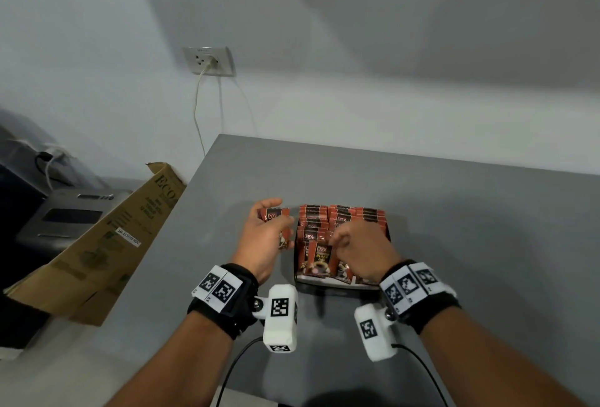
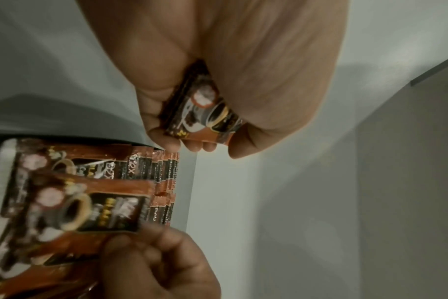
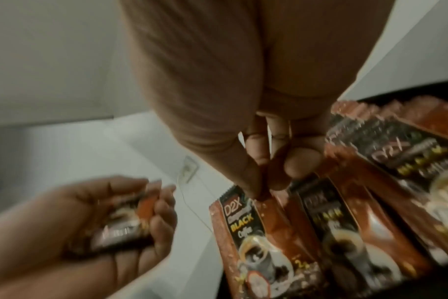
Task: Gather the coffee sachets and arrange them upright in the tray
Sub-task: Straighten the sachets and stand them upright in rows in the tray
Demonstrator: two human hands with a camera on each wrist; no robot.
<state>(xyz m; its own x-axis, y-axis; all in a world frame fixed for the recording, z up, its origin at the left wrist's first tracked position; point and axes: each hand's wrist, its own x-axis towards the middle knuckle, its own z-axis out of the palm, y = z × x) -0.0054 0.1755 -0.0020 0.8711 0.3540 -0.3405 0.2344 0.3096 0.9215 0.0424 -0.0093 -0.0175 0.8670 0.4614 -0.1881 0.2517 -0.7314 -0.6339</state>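
A small tray (image 1: 324, 282) on the grey table holds several red-brown coffee sachets (image 1: 341, 216) standing upright in rows. My left hand (image 1: 269, 231) hovers just left of the tray and grips a small bundle of sachets (image 2: 205, 113). My right hand (image 1: 357, 244) is over the tray's front row, thumb and forefinger pinching the top edge of the front sachet (image 3: 248, 232). The same left hand (image 3: 102, 228) with its bundle shows in the right wrist view. The tray's inside is mostly hidden by sachets and my right hand.
The grey table (image 1: 454, 211) stands against a white wall with a socket and cable (image 1: 207, 60). A folded cardboard box (image 1: 107, 241) leans off the table's left edge, beside a grey appliance (image 1: 71, 215).
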